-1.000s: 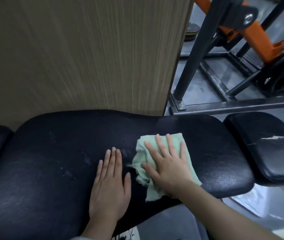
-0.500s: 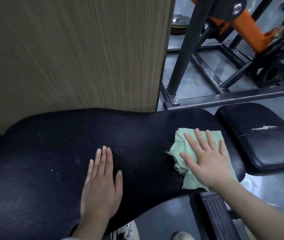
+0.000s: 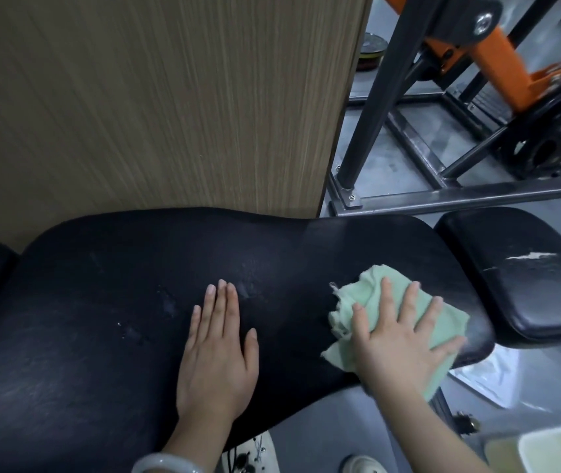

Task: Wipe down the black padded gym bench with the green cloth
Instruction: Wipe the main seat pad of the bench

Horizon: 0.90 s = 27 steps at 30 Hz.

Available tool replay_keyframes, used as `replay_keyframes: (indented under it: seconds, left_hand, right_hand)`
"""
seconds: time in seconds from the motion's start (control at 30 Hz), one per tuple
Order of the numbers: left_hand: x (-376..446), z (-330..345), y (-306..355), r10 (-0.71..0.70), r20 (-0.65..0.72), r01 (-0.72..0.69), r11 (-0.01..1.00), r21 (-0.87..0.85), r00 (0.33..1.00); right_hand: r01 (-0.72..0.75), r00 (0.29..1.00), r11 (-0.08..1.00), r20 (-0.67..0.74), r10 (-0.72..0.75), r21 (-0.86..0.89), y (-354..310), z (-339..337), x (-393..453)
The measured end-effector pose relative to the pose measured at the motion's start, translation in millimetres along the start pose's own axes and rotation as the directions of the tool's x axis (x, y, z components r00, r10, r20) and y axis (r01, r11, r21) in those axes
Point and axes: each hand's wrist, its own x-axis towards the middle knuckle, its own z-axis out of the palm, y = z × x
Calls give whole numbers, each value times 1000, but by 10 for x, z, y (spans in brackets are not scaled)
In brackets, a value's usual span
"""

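A wood-grain panel (image 3: 156,104) stands beside a dark steel frame (image 3: 443,196) with an orange arm (image 3: 497,59).

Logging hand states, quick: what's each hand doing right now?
Left hand: open, flat on the bench pad.
Right hand: open, pressing the green cloth.

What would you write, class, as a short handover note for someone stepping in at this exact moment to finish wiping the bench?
Left hand: flat, fingers straight, resting on the middle of the black padded bench; holds nothing.
Right hand: fingers spread, pressing the green cloth flat onto the bench's right end, near the edge; one corner of the cloth hangs over the near side.
Done: cannot tell from this view which areas have been wiped.
Left: faint smudges show left of the left hand, so that stretch likely needs a pass, as may the separate seat pad to the right.
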Motion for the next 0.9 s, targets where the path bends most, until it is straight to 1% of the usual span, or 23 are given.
replay_keyframes:
  seconds: [0.1, 0.17, 0.2, 0.23, 0.27, 0.33, 0.37, 0.4, 0.43, 0.47, 0.57, 0.63, 0.8, 0.9]
  left_hand:
    - [8, -10, 7, -10, 3, 10, 1000, 15, 1000]
    - [17, -13, 10, -16, 3, 16, 1000, 15, 1000]
    - [19, -11, 11, -17, 4, 17, 1000, 12, 1000]
    - [15, -11, 9, -15, 5, 15, 1000, 10, 1000]
    - [11, -13, 7, -13, 5, 13, 1000, 8, 1000]
    - [8, -16, 3, -11, 6, 11, 1000, 9, 1000]
    - [6, -16, 0, -12, 11, 11, 1000, 11, 1000]
    - [5, -17, -2, -14, 14, 13, 1000, 11, 1000]
    - [5, -19, -2, -15, 13, 15, 1000, 11, 1000]
    - [6, -20, 0, -16, 13, 16, 1000, 10, 1000]
    - [9, -26, 9, -13, 11, 12, 1000, 8, 1000]
    - [9, -23, 13, -10, 15, 10, 1000, 1, 1000]
    - [6, -17, 13, -10, 40, 10, 1000, 6, 999]
    - [5, -11, 12, -5, 33, 4, 1000, 10, 999]
  right_hand:
    - [146, 989, 989, 5, -146, -21, -228, 73, -160]
    - [273, 962, 962, 3, -273, -26, -285, 102, -187]
    - [349, 937, 936, 0, -350, -33, -267, 102, -175]
    - [432, 902, 901, 4, -433, -43, -220, 99, -152]
    - [524, 851, 849, 17, -524, -62, -148, 85, -117]
    - [687, 727, 718, 77, -683, -113, 37, 46, 2]
    - [745, 666, 654, 95, -740, -128, 144, 11, 81]
    - [782, 621, 608, 95, -778, -137, 255, -38, 175]
    - [794, 605, 591, 89, -791, -143, 371, -76, 281]
    - [784, 617, 604, 82, -782, -142, 490, -120, 394]
    - [681, 732, 727, 89, -676, -87, 801, -245, 715]
    - [628, 778, 775, 102, -620, -79, 895, -306, 903]
    - [485, 873, 868, 105, -476, -104, 631, -368, 1265]
    - [441, 897, 886, 113, -427, -147, 331, -319, 1381]
